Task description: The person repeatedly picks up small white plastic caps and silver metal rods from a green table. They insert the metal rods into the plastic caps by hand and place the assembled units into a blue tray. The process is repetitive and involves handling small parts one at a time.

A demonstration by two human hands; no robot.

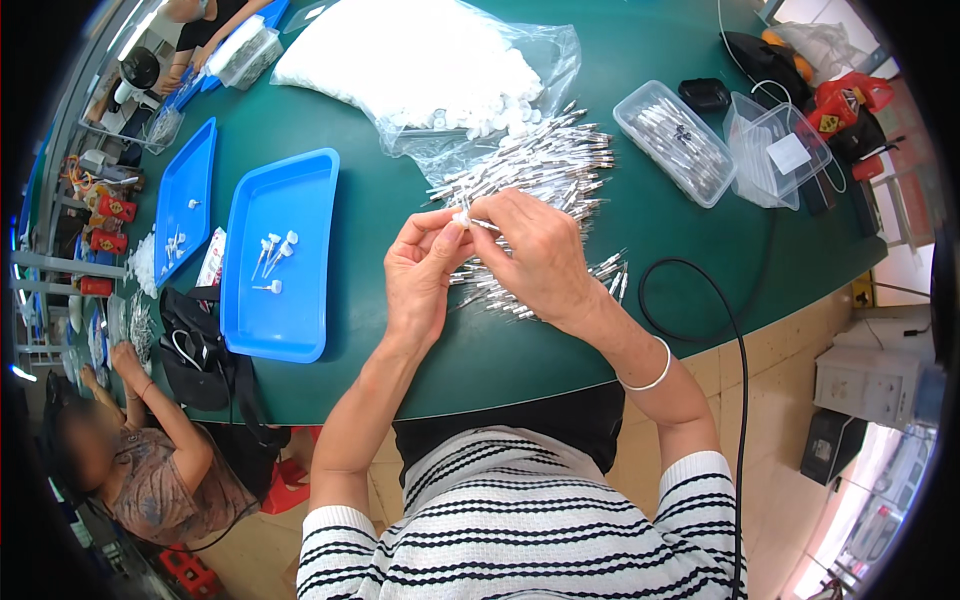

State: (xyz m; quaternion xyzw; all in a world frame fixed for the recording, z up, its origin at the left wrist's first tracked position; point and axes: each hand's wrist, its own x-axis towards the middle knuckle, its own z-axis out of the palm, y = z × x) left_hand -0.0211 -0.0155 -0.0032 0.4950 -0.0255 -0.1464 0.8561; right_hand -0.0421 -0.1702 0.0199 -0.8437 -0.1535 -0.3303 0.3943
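Observation:
My left hand (420,265) pinches a small white plastic cap (461,218) between thumb and fingers. Against it, my right hand (540,250) is closed on a thin silvery metal rod (486,225), mostly hidden by the fingers. Both hands meet just above a heap of similar metal rods (545,165) on the green table. Beyond the heap, a clear plastic bag (560,60) lies open with a mass of white caps (420,65) spilling toward the rods. Left of my hands, a blue tray (278,325) holds several rods fitted with white caps (285,246).
A second blue tray (188,190) stands farther left, near a black bag (195,345). At right are a clear box of rods (680,140), another clear box (770,145) and a black cable (742,400). Another person (165,470) works at lower left; one more is at upper left.

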